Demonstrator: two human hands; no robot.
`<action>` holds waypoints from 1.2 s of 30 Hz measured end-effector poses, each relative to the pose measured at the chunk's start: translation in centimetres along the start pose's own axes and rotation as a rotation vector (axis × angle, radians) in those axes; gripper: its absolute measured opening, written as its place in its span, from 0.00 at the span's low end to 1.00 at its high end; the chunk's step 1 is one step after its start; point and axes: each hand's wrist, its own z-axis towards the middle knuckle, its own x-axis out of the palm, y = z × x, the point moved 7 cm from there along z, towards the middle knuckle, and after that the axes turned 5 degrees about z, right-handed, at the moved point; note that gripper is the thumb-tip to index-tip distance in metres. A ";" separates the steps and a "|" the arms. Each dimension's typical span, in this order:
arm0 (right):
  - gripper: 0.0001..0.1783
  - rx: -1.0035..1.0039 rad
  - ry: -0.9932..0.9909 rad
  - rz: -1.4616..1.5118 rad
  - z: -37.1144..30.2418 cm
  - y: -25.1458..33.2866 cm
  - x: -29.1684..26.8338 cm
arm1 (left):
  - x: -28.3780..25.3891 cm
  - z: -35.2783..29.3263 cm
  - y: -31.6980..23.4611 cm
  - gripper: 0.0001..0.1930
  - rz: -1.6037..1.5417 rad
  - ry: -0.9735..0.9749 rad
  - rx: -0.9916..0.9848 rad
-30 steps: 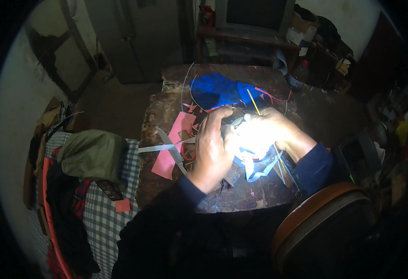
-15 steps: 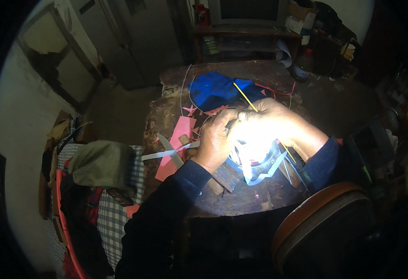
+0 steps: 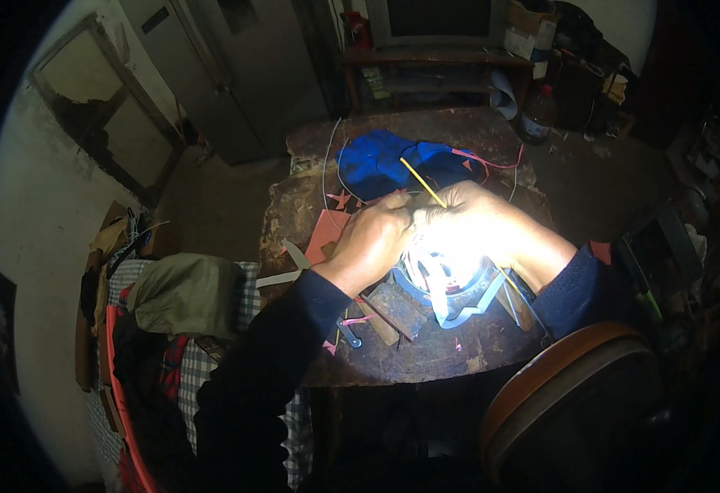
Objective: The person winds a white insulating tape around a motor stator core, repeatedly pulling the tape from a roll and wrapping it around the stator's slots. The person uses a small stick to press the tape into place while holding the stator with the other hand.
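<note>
Over the table my two hands meet, fingertips together, under a glaring light. Thumb and fingers of my right hand (image 3: 495, 222) are closed on a thin yellow stick (image 3: 422, 181), whose upper end points up and to the left. The fingers of my left hand (image 3: 368, 234) are curled in against the right hand's; what they pinch is hidden by glare and knuckles. Below them a pale white strip (image 3: 439, 300) hangs in folds over a round blue-rimmed container (image 3: 420, 294). The container's inside is washed out by the light.
A crumpled blue cloth (image 3: 370, 168) and pink-red sheet material (image 3: 324, 234) with scraps lie on the worn table (image 3: 434, 361). Left of the container are a wooden block (image 3: 395, 309) and a dark tool handle (image 3: 349, 333). An orange-brown round rim (image 3: 540, 361) stands near right.
My left hand and forearm have shifted, covering more of the pink-red sheet and uncovering the block and dark handle. The yellow stick's upper end has moved left and slightly down.
</note>
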 end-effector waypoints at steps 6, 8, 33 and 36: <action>0.10 -0.143 0.138 -0.086 -3.7 -0.9 0.0 | -1.1 -2.3 0.1 0.14 -0.046 0.024 -0.023; 0.10 -0.078 0.082 -0.164 -4.4 -1.7 -0.5 | -0.8 -2.7 1.7 0.14 -0.010 0.068 -0.191; 0.14 0.094 -0.034 0.096 -2.2 -3.1 0.5 | -23.3 -1.6 -14.2 0.13 -1.476 -0.191 0.371; 0.20 0.156 0.028 0.370 -2.3 -3.0 2.4 | -18.3 -4.3 -17.9 0.13 -1.173 -0.220 0.392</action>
